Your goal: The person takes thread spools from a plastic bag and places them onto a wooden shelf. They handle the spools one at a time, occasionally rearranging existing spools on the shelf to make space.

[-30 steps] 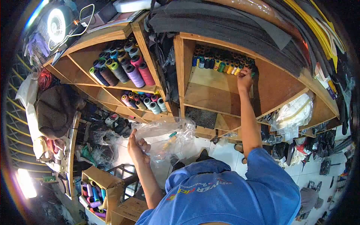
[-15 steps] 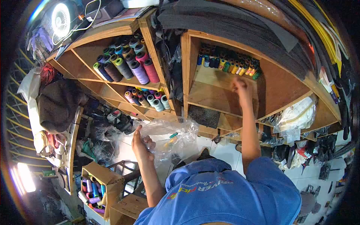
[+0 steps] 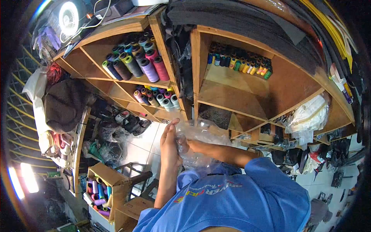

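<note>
A clear plastic bag point(image 3: 210, 135) hangs in front of my chest, held by its edge in my left hand point(image 3: 169, 141), whose thumb side points up. My right hand point(image 3: 188, 147) reaches across into the bag's mouth, close beside the left palm. Its fingers are hidden by the crinkled plastic and the left hand, so what they hold does not show. Small thread spools point(image 3: 241, 65), mostly dark, yellow and green, stand in rows at the back of the right-hand shelf compartment point(image 3: 228, 92).
Large thread cones point(image 3: 148, 69) fill the left shelf, with more cones point(image 3: 158, 96) below. A cardboard box point(image 3: 110, 174) of cones stands lower left, next to a dark metal frame point(image 3: 141, 176). Packed white goods point(image 3: 309, 114) lie on the right shelf.
My right hand has come down from the small spools to the bag. My left hand and the bag have shifted right. The small spools seen inside the bag before no longer show clearly.
</note>
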`<state>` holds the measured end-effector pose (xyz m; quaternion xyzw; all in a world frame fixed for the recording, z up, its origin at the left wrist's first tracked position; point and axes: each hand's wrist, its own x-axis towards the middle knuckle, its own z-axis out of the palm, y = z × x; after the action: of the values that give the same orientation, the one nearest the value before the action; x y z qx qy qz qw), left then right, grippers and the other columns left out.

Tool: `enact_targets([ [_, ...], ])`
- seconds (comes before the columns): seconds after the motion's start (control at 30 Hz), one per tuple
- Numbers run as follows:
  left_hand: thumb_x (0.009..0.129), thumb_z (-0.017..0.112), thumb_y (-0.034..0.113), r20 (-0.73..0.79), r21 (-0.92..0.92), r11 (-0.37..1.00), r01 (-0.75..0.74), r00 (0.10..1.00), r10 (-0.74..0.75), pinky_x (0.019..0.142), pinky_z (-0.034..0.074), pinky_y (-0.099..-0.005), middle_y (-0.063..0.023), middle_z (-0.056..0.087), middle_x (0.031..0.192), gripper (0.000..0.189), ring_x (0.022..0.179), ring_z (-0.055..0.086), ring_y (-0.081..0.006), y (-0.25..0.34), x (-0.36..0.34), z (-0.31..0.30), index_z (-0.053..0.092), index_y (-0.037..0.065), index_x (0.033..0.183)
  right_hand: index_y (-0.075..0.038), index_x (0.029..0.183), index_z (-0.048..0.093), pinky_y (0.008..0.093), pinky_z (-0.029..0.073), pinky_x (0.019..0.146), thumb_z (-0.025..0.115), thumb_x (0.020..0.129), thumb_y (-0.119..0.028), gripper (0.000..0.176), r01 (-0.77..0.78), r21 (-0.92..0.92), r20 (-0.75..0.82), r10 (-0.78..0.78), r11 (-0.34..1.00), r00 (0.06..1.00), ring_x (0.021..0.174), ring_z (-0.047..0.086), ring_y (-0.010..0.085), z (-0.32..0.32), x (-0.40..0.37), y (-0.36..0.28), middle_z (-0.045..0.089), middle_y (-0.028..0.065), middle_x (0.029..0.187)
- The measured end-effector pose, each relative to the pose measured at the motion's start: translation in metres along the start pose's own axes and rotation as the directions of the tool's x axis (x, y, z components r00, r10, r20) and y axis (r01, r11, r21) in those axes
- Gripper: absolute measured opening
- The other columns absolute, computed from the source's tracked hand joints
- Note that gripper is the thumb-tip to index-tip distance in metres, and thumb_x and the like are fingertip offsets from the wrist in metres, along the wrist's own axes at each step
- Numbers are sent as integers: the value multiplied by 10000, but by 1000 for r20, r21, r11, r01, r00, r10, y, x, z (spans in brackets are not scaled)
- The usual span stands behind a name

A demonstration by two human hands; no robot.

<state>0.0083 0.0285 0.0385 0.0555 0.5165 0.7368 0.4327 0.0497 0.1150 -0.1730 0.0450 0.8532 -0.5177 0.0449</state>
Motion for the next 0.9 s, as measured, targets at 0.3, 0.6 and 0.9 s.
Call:
enact_targets([
  [0.3, 958, 408, 259, -40, -62, 998, 30, 999, -33, 370, 316, -231, -3, 442, 524, 309, 370, 378, -88, -15, -2, -13, 505, 71, 1182, 10, 1023, 589, 373, 465, 791, 583, 834, -202, 284, -101, 64, 42, 99, 993, 994, 898, 607, 274, 24, -39, 26, 630, 158, 976],
  [0.6, 950, 444, 292, 28, -76, 992, 97, 995, -95, 353, 283, -217, 23, 385, 520, 296, 376, 337, -70, -16, 7, -6, 518, 97, 1160, 17, 1010, 579, 370, 464, 777, 598, 839, -253, 320, -119, 54, 81, 115, 991, 990, 889, 603, 273, 10, -62, 28, 629, 155, 952],
  [0.9, 949, 455, 278, -64, -97, 995, 21, 998, -28, 366, 273, -205, 22, 391, 560, 261, 446, 355, -57, -19, 33, -26, 528, 106, 1131, -20, 1124, 573, 313, 440, 847, 662, 823, -280, 408, -76, 100, 22, 74, 992, 997, 948, 568, 202, -183, -141, -100, 616, 98, 1015],
])
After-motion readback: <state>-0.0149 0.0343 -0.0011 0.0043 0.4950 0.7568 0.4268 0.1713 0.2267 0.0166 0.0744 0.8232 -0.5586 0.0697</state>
